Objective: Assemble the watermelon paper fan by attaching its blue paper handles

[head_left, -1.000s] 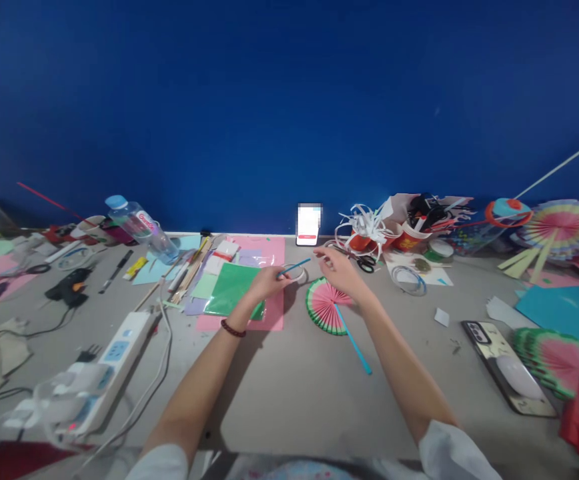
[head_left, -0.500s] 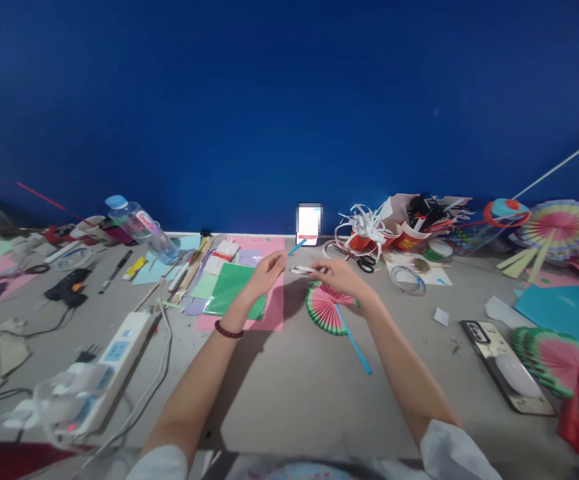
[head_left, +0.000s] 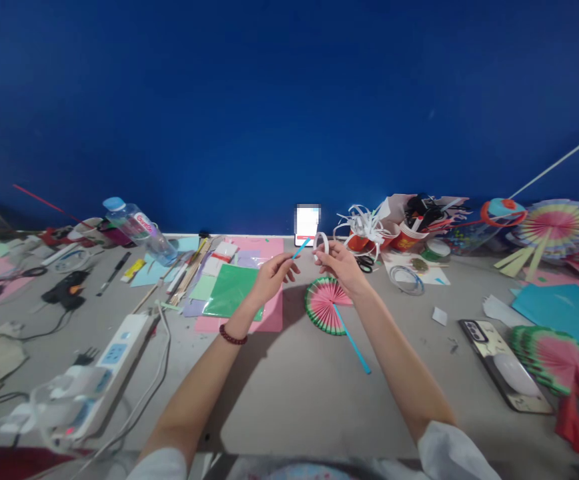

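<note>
Pinching a blue strip (head_left: 301, 249), the left hand (head_left: 271, 277) has thumb and finger together on it; opposite, the right hand (head_left: 343, 268) has its fingertips clamped on a white ring (head_left: 326, 245). Just below the right hand, a paper fan (head_left: 322, 308) lies on the grey desk (head_left: 279, 393), with a green packet (head_left: 232, 291) on a pink sheet (head_left: 274, 317) to the left and a lit phone (head_left: 306, 225) upright beyond, before a plain blue wall (head_left: 289, 113). The strip is narrow and slants up to the right; the ring is thin and round; the fan is pleated, pink with a green edge, a blue stick (head_left: 352, 339) running from its centre toward the person. Half a second ago the ring was held nearly flat; now it stands upright, while the fan has stayed put
</note>
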